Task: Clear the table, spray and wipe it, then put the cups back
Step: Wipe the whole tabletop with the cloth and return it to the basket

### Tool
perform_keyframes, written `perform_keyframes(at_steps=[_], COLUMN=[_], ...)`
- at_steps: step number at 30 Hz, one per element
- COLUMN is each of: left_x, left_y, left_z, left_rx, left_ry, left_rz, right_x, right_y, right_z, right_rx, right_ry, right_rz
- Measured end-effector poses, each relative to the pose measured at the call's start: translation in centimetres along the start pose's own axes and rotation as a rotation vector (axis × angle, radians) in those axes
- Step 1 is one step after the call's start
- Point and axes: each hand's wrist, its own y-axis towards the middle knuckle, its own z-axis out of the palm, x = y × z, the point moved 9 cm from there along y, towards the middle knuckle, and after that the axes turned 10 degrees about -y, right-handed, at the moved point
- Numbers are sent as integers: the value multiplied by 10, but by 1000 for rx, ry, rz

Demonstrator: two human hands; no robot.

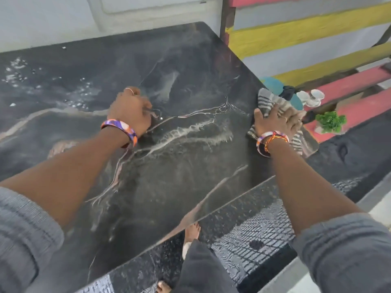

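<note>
A black marble-patterned table (169,166) fills the view. My right hand (277,121) presses flat on a grey striped cloth (268,98) at the table's right edge. Near the middle of the tabletop my left hand (131,111) rests with fingers curled, and nothing shows in it. Spray droplets (48,87) glisten on the far left of the surface. White cups (311,98) sit off the table on a pink bench at the right.
A pink and yellow slatted bench (338,85) stands to the right, carrying a teal mat (273,84), a dark object (287,92) and a small green plant (331,121). A dark patterned rug (254,240) lies below, with my bare feet on it.
</note>
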Motion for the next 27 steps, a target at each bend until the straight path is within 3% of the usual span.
perform_keyframes(at_steps=[3, 7, 13, 17, 20, 24, 25, 27], left_x=[5, 23, 80, 124, 146, 142, 139, 132], left_y=[22, 27, 7, -7, -16, -20, -21, -22], left_z=[-4, -18, -55, -75, -89, -101, -104, -106], left_rx=[-27, -65, -181, -177, -154, -107, -119, -133], left_ry=[-26, -38, -44, 43, 72, 71, 62, 38], left_rz=[-45, -125, -216, -283, -287, -189, -161, -120], right_x=[48, 134, 231, 268, 281, 273, 262, 231], right_y=[28, 19, -88, -183, -235, -235, -222, -183], right_z=[-6, -7, -5, 3, 8, -3, -10, -31], right_rx=[-21, -22, 8, 86, 252, 425, 404, 192], right_ry=[-60, -52, 106, 281, 561, 1033, 1136, 1187], right_rz=[-150, -501, -988, -1166, -1126, -768, -667, -511])
